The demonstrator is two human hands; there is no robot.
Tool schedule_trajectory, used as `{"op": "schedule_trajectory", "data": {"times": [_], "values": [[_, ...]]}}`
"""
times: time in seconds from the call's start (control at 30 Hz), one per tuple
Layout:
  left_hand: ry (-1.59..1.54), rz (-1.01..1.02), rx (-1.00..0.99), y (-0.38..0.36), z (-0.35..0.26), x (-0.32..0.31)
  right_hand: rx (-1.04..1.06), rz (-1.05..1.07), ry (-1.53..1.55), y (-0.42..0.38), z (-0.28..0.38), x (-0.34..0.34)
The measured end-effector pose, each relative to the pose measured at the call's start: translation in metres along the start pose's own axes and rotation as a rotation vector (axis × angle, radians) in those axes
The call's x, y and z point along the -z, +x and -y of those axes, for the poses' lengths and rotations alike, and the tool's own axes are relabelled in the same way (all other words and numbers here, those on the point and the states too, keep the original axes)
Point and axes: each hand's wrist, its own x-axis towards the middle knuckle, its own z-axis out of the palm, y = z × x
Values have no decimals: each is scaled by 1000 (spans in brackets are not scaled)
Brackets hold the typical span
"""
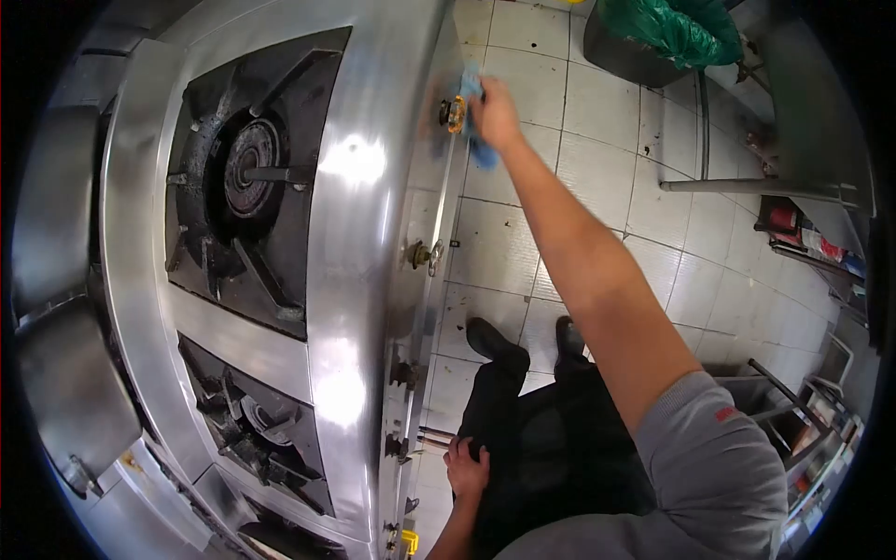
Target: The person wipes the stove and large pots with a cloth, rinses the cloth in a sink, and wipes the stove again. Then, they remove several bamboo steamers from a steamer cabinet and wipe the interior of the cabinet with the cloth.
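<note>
My right hand [497,114], at the end of an outstretched arm, grips a blue cloth [483,155] against the front panel of the steel stove [411,187]. Right beside its fingers is a brass-coloured, yellowish valve knob [456,115]; whether the cloth touches the knob is hard to tell. Part of the cloth hangs below my fingers. Low down, my left hand [467,469] lies by my black trouser leg near the stove front, fingers somewhat apart and holding nothing visible. A second valve knob [427,254] sticks out of the panel between the two hands.
On the stove top are a large black burner [250,168] and a smaller burner [266,420]. A bin with a green liner [686,33] stands on the white tiled floor [597,121]. Metal table legs and a bar [756,189] are at the right. My shoes [493,341] are near the stove.
</note>
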Motion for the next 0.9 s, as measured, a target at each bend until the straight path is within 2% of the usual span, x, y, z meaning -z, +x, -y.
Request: {"op": "schedule_trajectory", "data": {"times": [0.07,0.13,0.17,0.2,0.23,0.3,0.37,0.4,0.47,0.5,0.57,0.6,0.67,0.73,0.8,0.87,0.9], "values": [[5,-13,-8,-1,6,-2,23,-53,77,4,-6,-10],[-1,-25,-21,0,7,-2,22,-68,269,-34,-8,-28],[4,-16,-20,1,6,-1,-52,-81,337,-71,11,-23],[9,-9,-24,4,3,0,-30,-44,216,-109,28,-15],[8,-11,-33,6,0,1,-59,33,241,-153,43,-7],[53,10,-38,9,-4,3,-291,263,320,-227,79,18],[57,34,-43,12,-11,5,-274,328,428,-261,82,24],[57,59,-41,12,-14,7,-271,319,430,-258,78,26],[79,79,-39,11,-21,9,-417,284,452,-235,72,27],[94,105,-30,11,-25,9,-405,276,452,-211,77,33],[106,102,-48,9,-29,8,-546,337,588,-152,104,59],[118,106,-55,9,-31,8,-533,332,583,-131,113,69],[116,105,-68,8,-28,5,-330,339,666,-95,130,87],[119,109,-67,11,-27,1,-168,248,598,-52,155,106],[106,104,-64,9,-26,5,-392,262,763,-4,153,107],[92,100,-50,8,-22,4,-246,133,614,42,123,87],[78,94,-45,7,-19,4,-250,144,509,59,111,81]]}}
